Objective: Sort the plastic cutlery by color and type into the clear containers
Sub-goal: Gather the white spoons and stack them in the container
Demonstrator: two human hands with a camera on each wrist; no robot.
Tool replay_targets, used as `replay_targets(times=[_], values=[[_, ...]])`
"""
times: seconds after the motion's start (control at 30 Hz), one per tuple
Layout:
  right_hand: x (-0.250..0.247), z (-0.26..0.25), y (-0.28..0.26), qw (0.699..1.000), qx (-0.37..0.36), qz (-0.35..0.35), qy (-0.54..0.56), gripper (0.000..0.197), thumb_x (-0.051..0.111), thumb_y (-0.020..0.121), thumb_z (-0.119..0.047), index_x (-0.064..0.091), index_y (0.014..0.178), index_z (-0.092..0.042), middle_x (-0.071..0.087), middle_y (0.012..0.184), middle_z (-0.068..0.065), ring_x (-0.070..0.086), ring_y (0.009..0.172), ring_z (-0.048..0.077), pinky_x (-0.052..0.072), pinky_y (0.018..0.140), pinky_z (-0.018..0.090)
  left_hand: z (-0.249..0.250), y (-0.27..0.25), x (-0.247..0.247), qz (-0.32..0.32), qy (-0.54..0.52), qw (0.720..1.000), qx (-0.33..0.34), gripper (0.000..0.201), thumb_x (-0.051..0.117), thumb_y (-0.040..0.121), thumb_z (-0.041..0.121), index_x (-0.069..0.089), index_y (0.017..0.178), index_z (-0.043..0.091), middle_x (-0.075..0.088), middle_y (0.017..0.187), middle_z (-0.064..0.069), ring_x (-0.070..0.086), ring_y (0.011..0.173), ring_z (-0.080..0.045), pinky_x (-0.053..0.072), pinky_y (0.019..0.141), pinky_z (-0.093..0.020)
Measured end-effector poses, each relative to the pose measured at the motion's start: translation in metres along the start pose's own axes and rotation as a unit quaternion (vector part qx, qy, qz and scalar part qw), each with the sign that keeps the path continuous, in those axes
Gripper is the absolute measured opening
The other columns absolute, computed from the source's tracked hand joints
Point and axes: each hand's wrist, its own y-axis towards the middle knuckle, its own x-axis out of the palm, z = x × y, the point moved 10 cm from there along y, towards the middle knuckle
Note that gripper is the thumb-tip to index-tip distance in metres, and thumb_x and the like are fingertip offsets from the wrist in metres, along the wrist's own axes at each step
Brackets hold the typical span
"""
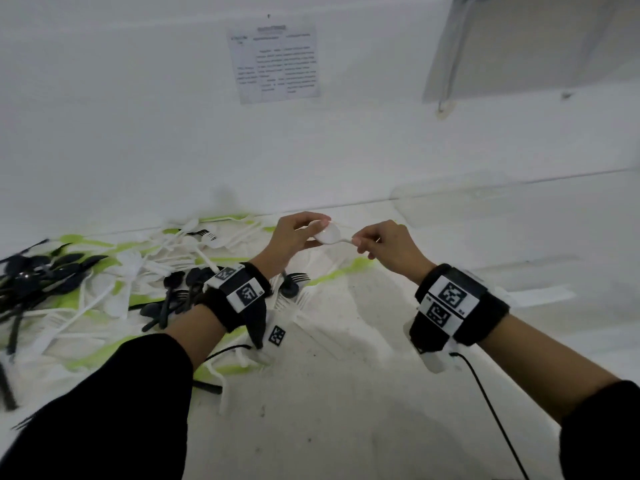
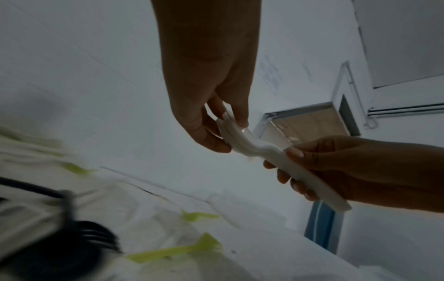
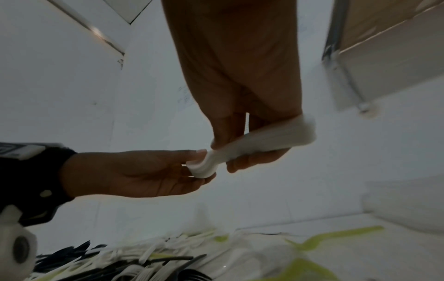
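Note:
A small stack of white plastic spoons [image 1: 329, 234] hangs in the air between my two hands, above the white table [image 1: 346, 393]. My left hand [image 1: 317, 232] pinches the bowl end [image 3: 204, 167]. My right hand [image 1: 357, 241] holds the handles [image 2: 312, 180], fingers curled round them. To the left lies a mixed pile: black spoons [image 1: 52, 271], white cutlery [image 1: 114, 292], green pieces [image 1: 339, 271] and black forks [image 1: 294, 277]. A clear container [image 1: 485, 199] stands faintly visible at the back right.
A printed sheet [image 1: 273, 64] hangs on the white wall behind. A black cable [image 1: 491, 410] runs from my right wrist camera toward me. The cutlery pile spreads from the left edge to under my left wrist. A flat clear piece [image 1: 540, 296] lies right of my right wrist.

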Motion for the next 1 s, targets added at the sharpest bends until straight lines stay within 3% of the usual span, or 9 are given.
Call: replay_targets(times=[0.07, 0.2, 0.3, 0.6, 0.77, 0.83, 0.9, 1.0], values=[[-0.023, 0.014, -0.015, 1.0, 0.016, 0.006, -0.014, 0.019, 0.058, 0.091, -0.015, 0.07, 0.094, 0.0, 0.063, 0.077, 0.003, 0.052, 0.046, -0.005, 0.038, 0.054, 0.005, 0.005, 0.0, 0.032, -0.03, 0.003, 1.0, 0.006, 0.013, 0.058, 0.09, 0.007, 0.063, 0.101, 0.004, 0.061, 0.083, 0.0, 0.062, 0.071, -0.001, 0.056, 0.071, -0.018], [-0.075, 0.042, -0.046, 0.998, 0.04, 0.02, -0.035, 0.018, 0.057, 0.091, -0.016, 0.069, 0.094, -0.002, 0.062, 0.079, 0.004, 0.053, 0.057, 0.003, 0.038, 0.055, 0.003, 0.011, -0.003, 0.099, -0.082, 0.003, 0.996, 0.015, 0.013, 0.058, 0.09, 0.005, 0.062, 0.102, 0.002, 0.061, 0.089, -0.005, 0.06, 0.083, -0.014, 0.057, 0.076, -0.023], [-0.114, 0.065, -0.065, 0.997, 0.052, 0.032, -0.042, 0.017, 0.059, 0.09, -0.016, 0.07, 0.093, -0.004, 0.063, 0.079, 0.003, 0.054, 0.053, -0.002, 0.038, 0.054, 0.003, 0.015, -0.005, 0.147, -0.103, 0.013, 0.994, 0.014, 0.014, 0.059, 0.089, 0.006, 0.063, 0.103, 0.002, 0.061, 0.09, -0.007, 0.06, 0.087, -0.017, 0.057, 0.079, -0.027], [-0.194, 0.128, -0.099, 0.997, 0.033, -0.015, -0.062, 0.019, 0.06, 0.089, -0.015, 0.07, 0.098, -0.001, 0.064, 0.08, 0.003, 0.053, 0.062, 0.005, 0.04, 0.055, 0.005, 0.01, -0.018, 0.255, -0.079, 0.032, 0.996, 0.005, 0.015, 0.059, 0.089, 0.004, 0.062, 0.104, 0.001, 0.059, 0.09, -0.004, 0.059, 0.081, -0.009, 0.057, 0.071, -0.02], [-0.214, 0.16, -0.108, 0.994, 0.008, -0.063, -0.086, 0.018, 0.061, 0.089, -0.014, 0.069, 0.101, -0.004, 0.065, 0.086, 0.006, 0.051, 0.067, 0.003, 0.038, 0.059, 0.001, -0.006, -0.029, 0.29, -0.063, 0.058, 0.996, -0.002, 0.007, 0.062, 0.087, 0.006, 0.064, 0.095, 0.007, 0.061, 0.089, -0.002, 0.06, 0.081, -0.01, 0.057, 0.075, -0.025], [-0.216, 0.171, -0.111, 0.991, 0.002, -0.092, -0.096, 0.018, 0.063, 0.088, -0.014, 0.07, 0.102, -0.005, 0.065, 0.088, 0.004, 0.052, 0.073, 0.009, 0.037, 0.061, 0.002, -0.012, -0.035, 0.297, -0.045, 0.106, 0.993, -0.001, 0.008, 0.064, 0.086, 0.007, 0.065, 0.094, 0.007, 0.063, 0.091, -0.003, 0.062, 0.077, -0.009, 0.056, 0.072, -0.021], [-0.214, 0.177, -0.114, 0.986, -0.01, -0.127, -0.108, 0.019, 0.064, 0.087, -0.015, 0.07, 0.103, -0.006, 0.063, 0.086, 0.001, 0.052, 0.081, 0.012, 0.037, 0.064, 0.004, -0.015, -0.04, 0.301, -0.033, 0.155, 0.987, 0.007, 0.008, 0.066, 0.084, 0.006, 0.067, 0.093, 0.009, 0.065, 0.091, -0.002, 0.063, 0.069, 0.001, 0.05, 0.064, -0.012], [-0.21, 0.184, -0.116, 0.98, -0.031, -0.151, -0.128, 0.022, 0.065, 0.086, -0.014, 0.069, 0.105, -0.005, 0.061, 0.086, 0.003, 0.051, 0.082, 0.012, 0.035, 0.067, 0.005, -0.018, -0.048, 0.309, -0.049, 0.23, 0.972, 0.027, 0.011, 0.067, 0.083, 0.005, 0.066, 0.09, 0.014, 0.066, 0.093, 0.001, 0.061, 0.064, 0.009, 0.046, 0.067, -0.007]])
